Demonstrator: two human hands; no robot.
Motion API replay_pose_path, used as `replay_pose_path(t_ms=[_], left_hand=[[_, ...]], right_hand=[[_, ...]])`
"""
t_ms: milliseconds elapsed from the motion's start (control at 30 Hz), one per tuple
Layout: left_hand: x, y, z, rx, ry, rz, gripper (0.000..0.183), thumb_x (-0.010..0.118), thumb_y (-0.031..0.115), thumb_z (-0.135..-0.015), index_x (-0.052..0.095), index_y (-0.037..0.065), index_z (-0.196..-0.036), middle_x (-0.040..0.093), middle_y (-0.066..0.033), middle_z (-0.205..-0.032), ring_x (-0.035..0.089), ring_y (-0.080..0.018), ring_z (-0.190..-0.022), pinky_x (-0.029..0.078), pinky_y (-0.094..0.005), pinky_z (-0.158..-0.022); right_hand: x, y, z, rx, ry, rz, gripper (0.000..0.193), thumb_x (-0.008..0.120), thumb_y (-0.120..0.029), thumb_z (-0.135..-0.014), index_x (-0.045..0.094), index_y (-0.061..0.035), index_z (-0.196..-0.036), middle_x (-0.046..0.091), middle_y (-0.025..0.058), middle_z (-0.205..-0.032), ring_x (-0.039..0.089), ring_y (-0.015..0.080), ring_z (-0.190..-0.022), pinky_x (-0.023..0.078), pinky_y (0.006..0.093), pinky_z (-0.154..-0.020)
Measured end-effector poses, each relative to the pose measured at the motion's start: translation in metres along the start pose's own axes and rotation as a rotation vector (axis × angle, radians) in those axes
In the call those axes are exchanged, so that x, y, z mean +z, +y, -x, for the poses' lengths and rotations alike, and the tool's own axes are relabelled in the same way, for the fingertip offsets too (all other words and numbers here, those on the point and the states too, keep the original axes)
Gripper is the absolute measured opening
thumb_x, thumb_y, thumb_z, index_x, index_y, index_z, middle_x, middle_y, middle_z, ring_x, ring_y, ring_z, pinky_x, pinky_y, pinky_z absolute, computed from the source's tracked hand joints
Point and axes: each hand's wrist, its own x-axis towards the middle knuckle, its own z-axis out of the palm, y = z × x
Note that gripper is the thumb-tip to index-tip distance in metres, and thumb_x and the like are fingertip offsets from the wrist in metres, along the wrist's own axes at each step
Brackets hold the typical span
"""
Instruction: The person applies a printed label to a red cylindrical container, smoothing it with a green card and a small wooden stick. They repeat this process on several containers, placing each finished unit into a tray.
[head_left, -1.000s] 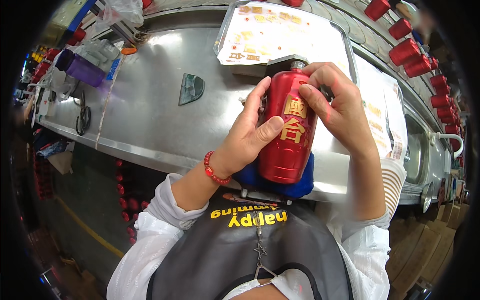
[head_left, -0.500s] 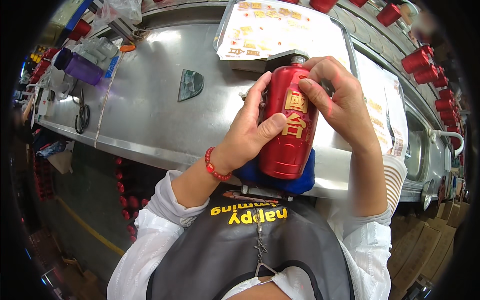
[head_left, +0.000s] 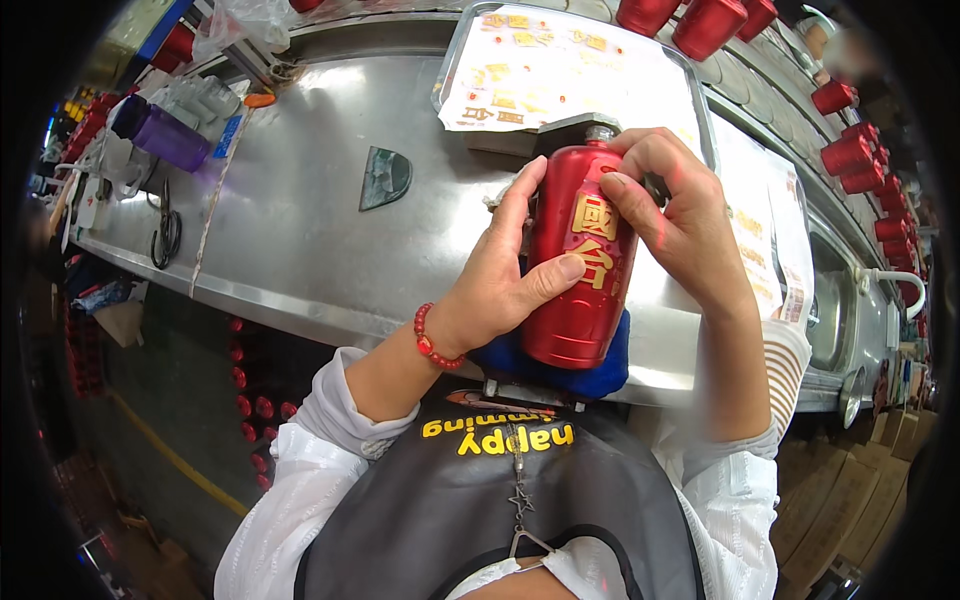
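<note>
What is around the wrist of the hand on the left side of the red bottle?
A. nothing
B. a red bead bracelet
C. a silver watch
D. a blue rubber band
B: a red bead bracelet circles the wrist of the left hand, which holds the red bottle.

This is a factory packing or finishing line. The hands (head_left: 600, 250) work at a long stainless-steel desk (head_left: 290, 230) with a raised rim. Beyond and to the right of them, a row of identical red bottles (head_left: 850, 155) runs along a conveyor track. Just past the hands lies a tray of yellow-printed label sheets (head_left: 560, 70). Far to their left sit scissors (head_left: 165, 230) and a purple container (head_left: 165, 135). Cardboard cartons (head_left: 850, 490) stand low on the right, and more red bottles (head_left: 250, 390) are stored beneath the desk.
</note>
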Motion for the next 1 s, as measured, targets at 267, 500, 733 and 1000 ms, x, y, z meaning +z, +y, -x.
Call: replay_pose_path(t_ms=[267, 500, 733, 1000], left_hand=[[0.001, 0.001, 0.001, -0.015, 0.013, -0.01, 0.095, 0.07, 0.03, -0.094, 0.006, 0.001, -0.159, 0.037, -0.0186, -0.149, 0.046, -0.025, -0.134, 0.039, -0.0395, -0.112], [0.001, -0.002, 0.001, 0.002, 0.024, -0.068, 0.095, 0.069, 0.031, -0.095, 0.006, 0.0, -0.159, 0.037, -0.0187, -0.15, 0.046, -0.0248, -0.133, 0.039, -0.0387, -0.112], [0.002, 0.002, -0.003, 0.03, 0.057, 0.069, 0.079, 0.058, 0.039, -0.102, 0.016, -0.001, -0.157, 0.037, -0.0163, -0.15, 0.045, -0.0215, -0.134, 0.036, -0.0348, -0.113], [-0.002, -0.001, -0.017, 0.022, 0.068, 0.089, 0.062, 0.047, 0.035, -0.108, 0.023, 0.0, -0.154, 0.042, -0.0139, -0.148, 0.045, -0.0186, -0.133, 0.038, -0.0328, -0.111]], right_hand=[[0.001, 0.003, 0.0, -0.015, 0.004, 0.022, 0.019, 0.073, -0.011, -0.087, 0.057, -0.0005, -0.083, 0.063, 0.0123, -0.084, 0.062, 0.0286, -0.079, 0.05, 0.0378, -0.072], [0.002, 0.004, 0.002, 0.016, 0.034, -0.014, 0.014, 0.067, -0.01, -0.093, 0.059, 0.001, -0.094, 0.066, 0.0147, -0.089, 0.063, 0.03, -0.081, 0.051, 0.0375, -0.074], [0.003, 0.006, 0.04, 0.231, 0.071, -0.104, 0.047, 0.056, -0.028, -0.105, 0.053, 0.0074, -0.136, 0.065, 0.0238, -0.121, 0.065, 0.0282, -0.11, 0.049, 0.0352, -0.096], [0.015, 0.009, 0.051, 0.298, 0.097, -0.121, 0.076, 0.07, -0.046, -0.093, 0.048, 0.0106, -0.139, 0.063, 0.029, -0.124, 0.063, 0.0326, -0.117, 0.047, 0.0381, -0.101]])
